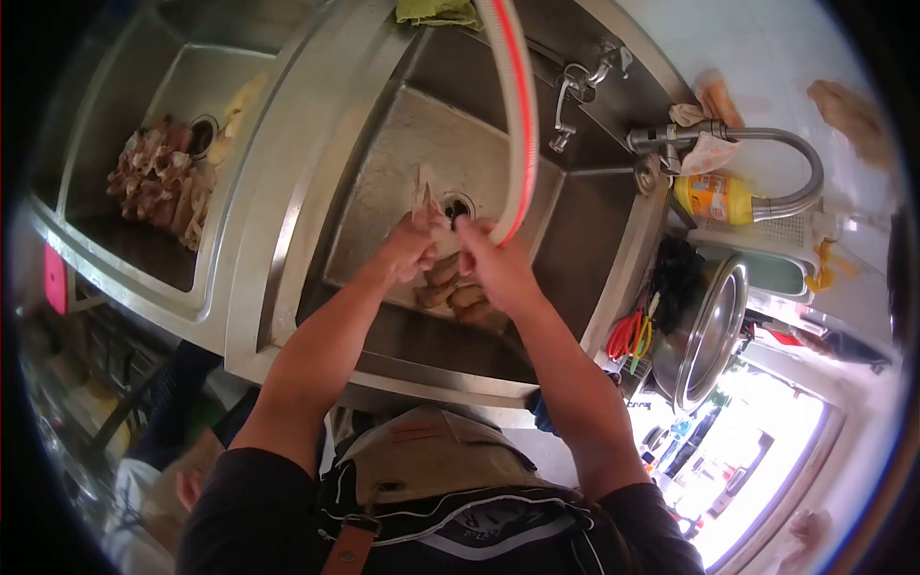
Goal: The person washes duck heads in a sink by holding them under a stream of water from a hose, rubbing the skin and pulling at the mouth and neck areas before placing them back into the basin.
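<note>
My left hand (412,251) is closed around a pale piece of raw meat (425,190) above the floor of the right-hand steel sink (393,144). Close beside it, my right hand (491,264) grips a whitish hose with a red stripe (522,115), which arches down from the top of the view. The hose's outlet is hidden by the hand. Beneath both hands lie several brownish pieces of meat (468,299), partly covered by my wrists. The drain (458,206) shows just beyond my fingers.
In the left sink (86,163) sits a heap of pinkish meat (158,177) with yellowish pieces (240,107). A faucet (575,86) is on the back wall. To the right are a yellow bottle (714,198), metal bowl (714,331) and red-handled scissors (628,335). Someone's hand (192,484) shows at lower left.
</note>
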{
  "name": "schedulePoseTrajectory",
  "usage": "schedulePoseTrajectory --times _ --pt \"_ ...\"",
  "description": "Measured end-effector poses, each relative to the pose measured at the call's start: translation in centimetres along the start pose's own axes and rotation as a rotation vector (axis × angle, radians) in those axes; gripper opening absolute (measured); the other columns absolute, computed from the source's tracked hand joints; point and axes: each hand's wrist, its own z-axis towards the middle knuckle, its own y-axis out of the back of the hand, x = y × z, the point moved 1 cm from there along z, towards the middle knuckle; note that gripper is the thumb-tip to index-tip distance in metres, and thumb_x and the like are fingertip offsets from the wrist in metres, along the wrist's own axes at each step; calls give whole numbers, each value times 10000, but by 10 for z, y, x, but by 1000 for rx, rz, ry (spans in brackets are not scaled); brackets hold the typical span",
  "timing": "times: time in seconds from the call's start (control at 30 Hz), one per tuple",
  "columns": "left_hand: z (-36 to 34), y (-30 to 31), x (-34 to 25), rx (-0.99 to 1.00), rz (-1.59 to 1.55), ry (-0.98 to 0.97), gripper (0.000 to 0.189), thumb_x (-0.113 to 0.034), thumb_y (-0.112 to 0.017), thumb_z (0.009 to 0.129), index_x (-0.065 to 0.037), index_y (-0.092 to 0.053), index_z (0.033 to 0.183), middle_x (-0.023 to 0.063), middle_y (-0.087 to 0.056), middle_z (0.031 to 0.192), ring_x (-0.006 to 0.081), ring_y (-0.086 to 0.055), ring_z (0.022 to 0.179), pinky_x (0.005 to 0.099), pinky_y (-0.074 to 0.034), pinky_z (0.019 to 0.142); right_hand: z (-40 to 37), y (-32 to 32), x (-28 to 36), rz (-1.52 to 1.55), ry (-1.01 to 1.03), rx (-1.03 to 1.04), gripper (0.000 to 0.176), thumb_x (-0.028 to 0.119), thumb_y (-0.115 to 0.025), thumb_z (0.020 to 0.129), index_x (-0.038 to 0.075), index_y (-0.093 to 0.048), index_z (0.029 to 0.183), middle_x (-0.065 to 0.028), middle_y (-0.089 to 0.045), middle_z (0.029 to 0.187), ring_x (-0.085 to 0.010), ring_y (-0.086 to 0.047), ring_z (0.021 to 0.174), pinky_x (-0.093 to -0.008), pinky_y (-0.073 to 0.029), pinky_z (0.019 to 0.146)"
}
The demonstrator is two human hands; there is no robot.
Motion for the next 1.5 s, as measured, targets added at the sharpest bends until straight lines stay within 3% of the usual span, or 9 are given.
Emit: schedulePoseTrajectory --times 0.17,0.4,0.53,0.63,0.83,0.93,1.13,1.33,1.5 --pt "-1 11 -7 105 -12 93 167 -258 -474 951 -110 -527 1009 30 -433 560 151 -442 446 309 -500 460 2 7 -1 -16 12 -33 327 309 -581 937 58 -547 730 -9 -513 604 -98 -505 553 -252 -392 507" --pt "-2 -19 6 -156 141 -297 267 -320 -419 959 -77 -528 983 64 -501 680 167 -458 447 362 -551 523 -1 5 -1 117 1 -30 331 305 -582 939 63 -543 717 -4 -508 610 -94 -492 546 -251 -410 520" --pt "0 5 -3 -74 -150 51 259 -281 -418 949 -42 -518 945 73 -520 682 173 -492 469 396 -563 532 -11 -3 3 26 -66 -28 311 308 -591 931 61 -563 744 -4 -508 616 -96 -502 560 -249 -419 533" --pt "-10 -3 -13 -94 -210 68 265 -270 -403 946 -30 -510 923 83 -528 664 173 -498 472 407 -562 528 -9 2 6 36 -59 -113 313 319 -608 913 58 -570 746 -6 -517 622 -94 -497 558 -245 -407 517" --pt "5 -2 -1 80 -126 -67 131 -136 -462 902 -31 -525 855 102 -530 651 200 -518 489 367 -487 478 -13 0 17 44 -42 -112 341 364 -646 875 66 -564 731 -21 -535 630 -95 -473 515 -250 -366 446" --pt "8 -11 1 -97 -168 -236 71 -74 -490 862 -36 -527 816 98 -516 657 202 -498 483 341 -448 483 -7 10 7 -26 -91 -115 341 367 -651 871 75 -557 722 -29 -536 626 -97 -472 503 -254 -364 434" --pt "-11 1 -16 77 -467 36 71 -59 -478 830 -52 -518 771 78 -493 682 197 -435 451 357 -460 492 -11 8 10 48 -97 -111 335 342 -648 876 62 -552 721 -24 -528 603 -102 -469 499 -265 -371 440" --pt "-2 -7 -4 51 -7 -146 120 -52 -581 815 -68 -489 740 21 -449 595 136 -415 421 287 -381 390 -11 7 6 -5 -40 -131 315 332 -633 885 57 -570 746 -10 -522 598 -101 -476 505 -261 -379 449" --pt "-16 -17 -24 86 -45 -77 205 -200 -641 851 -116 -498 731 -23 -408 558 90 -362 401 255 -273 341 -17 10 7 -131 -114 12 321 357 -623 891 61 -574 775 -11 -518 598 -100 -471 496 -263 -355 403"
